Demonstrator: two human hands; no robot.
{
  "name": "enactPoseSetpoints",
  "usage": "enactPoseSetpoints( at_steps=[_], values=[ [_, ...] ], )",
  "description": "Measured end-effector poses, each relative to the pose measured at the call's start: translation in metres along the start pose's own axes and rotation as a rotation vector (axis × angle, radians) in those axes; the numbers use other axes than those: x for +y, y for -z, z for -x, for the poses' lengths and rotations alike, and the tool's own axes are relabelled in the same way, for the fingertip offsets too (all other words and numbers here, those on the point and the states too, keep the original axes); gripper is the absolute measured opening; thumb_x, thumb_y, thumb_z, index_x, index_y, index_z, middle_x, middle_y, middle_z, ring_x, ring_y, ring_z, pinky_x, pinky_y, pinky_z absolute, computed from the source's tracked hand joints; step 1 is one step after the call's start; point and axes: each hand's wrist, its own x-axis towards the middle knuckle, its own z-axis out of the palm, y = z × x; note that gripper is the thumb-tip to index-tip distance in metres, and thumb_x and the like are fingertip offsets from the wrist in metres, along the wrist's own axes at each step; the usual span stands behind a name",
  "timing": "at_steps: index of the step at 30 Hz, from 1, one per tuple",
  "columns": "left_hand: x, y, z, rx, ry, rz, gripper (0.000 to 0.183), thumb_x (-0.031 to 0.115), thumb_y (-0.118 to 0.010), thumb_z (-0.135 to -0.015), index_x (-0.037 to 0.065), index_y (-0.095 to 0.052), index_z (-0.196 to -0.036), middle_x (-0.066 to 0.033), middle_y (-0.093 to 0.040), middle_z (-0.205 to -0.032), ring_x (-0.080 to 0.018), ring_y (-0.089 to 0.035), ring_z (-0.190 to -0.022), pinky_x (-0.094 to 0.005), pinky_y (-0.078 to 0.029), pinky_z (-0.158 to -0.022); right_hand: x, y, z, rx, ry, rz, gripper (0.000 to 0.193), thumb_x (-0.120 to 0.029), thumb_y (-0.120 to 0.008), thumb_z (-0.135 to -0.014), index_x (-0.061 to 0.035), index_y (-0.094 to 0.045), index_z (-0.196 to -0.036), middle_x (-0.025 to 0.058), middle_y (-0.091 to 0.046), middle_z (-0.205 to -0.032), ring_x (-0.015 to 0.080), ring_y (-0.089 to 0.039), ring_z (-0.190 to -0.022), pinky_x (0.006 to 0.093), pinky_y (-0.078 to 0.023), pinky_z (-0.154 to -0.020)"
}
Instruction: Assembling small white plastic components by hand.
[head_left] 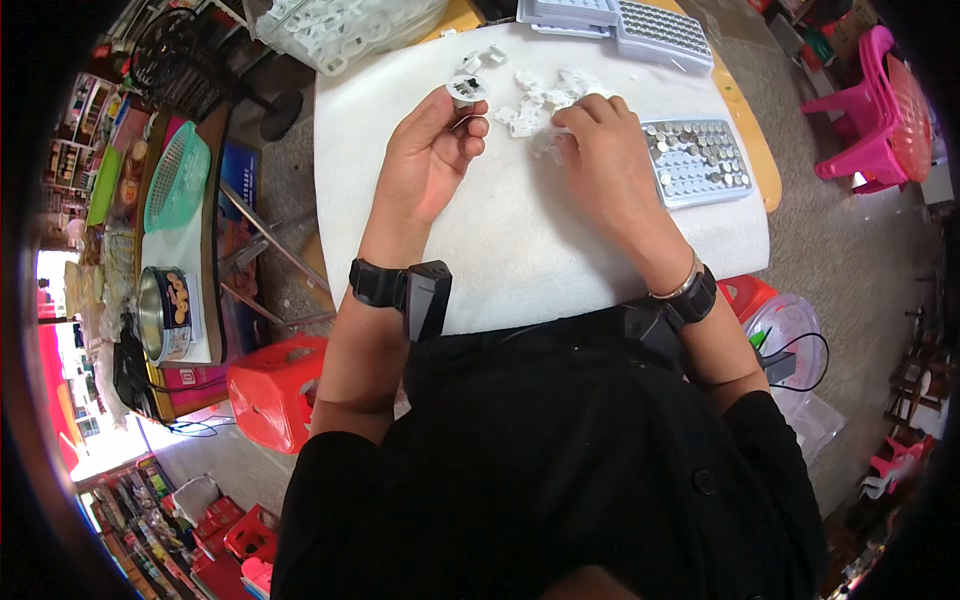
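While our left hand (430, 150) is raised above the counter (500, 250): its thumb and fingers are closed in a pinch on a round white part (467, 91).
Right hand (610, 150): its fingers curl downward at the near right edge of a heap of white pieces (545, 95); we cannot tell whether the tips grip one.
Progress: we judge the round part to be partly put together, for it carries a dark insert (472, 83) and what look like thin wires (461, 122), while its upper face seems uncovered; the heap beyond our right fingers looks like pieces not yet used, and no closed-up unit can be made out near our fingers.
Round part: it sits at our left fingertips, well to the left of the right fingers and just nearer than a few loose white bits (485, 58).
Facing: its flat face is turned mostly upward with some tilt; being round, it shows no clear long axis, and the wires trail off its near side toward our left fingers.
Disc tray (708, 190): just right of our right fingers, with silver discs in many hollows and others bare.
Clear bin (345, 35): beyond and left of our left fingers, holding pale parts.
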Motion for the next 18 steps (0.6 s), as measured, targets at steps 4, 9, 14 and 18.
enactPoseSetpoints(
  at_steps=[4,9,14,18],
  values=[
    [0.000,-0.001,0.002,-0.008,-0.012,-0.019,0.029,0.024,-0.051,-0.094,-0.003,-0.054,-0.105,-0.0137,-0.061,-0.095,-0.0170,-0.058,-0.079,-0.0251,-0.050,-0.064,0.001,0.001,0.004,-0.112,0.063,-0.093,0.014,0.000,-0.058,-0.073,-0.0040,-0.066,-0.083,0.0117,-0.059,-0.083,0.0306,-0.055,-0.082,0.0366,-0.045,-0.074],
    [0.001,-0.001,0.003,-0.011,-0.024,-0.027,0.028,0.022,-0.050,-0.095,-0.003,-0.054,-0.105,-0.0141,-0.060,-0.096,-0.0171,-0.058,-0.079,-0.0252,-0.049,-0.064,-0.005,0.008,0.004,-0.156,-0.064,-0.397,0.012,-0.002,-0.061,-0.073,-0.0033,-0.065,-0.085,0.0124,-0.059,-0.083,0.0300,-0.056,-0.086,0.0373,-0.046,-0.073],
    [0.002,0.000,0.003,-0.017,-0.028,-0.031,0.028,0.022,-0.050,-0.095,-0.003,-0.053,-0.106,-0.0142,-0.060,-0.095,-0.0176,-0.057,-0.079,-0.0254,-0.049,-0.065,-0.002,0.015,0.006,-0.200,-0.122,-0.213,0.011,-0.005,-0.062,-0.074,-0.0024,-0.065,-0.084,0.0125,-0.059,-0.083,0.0304,-0.057,-0.085,0.0382,-0.046,-0.073],
    [0.002,-0.002,0.003,-0.002,-0.029,-0.059,0.026,0.021,-0.050,-0.095,-0.003,-0.054,-0.104,-0.0150,-0.059,-0.095,-0.0175,-0.057,-0.079,-0.0253,-0.049,-0.064,-0.006,0.015,0.007,-0.271,-0.056,-0.171,0.013,-0.005,-0.062,-0.076,-0.0010,-0.065,-0.088,0.0119,-0.059,-0.086,0.0273,-0.058,-0.080,0.0349,-0.046,-0.070]
  ],
)
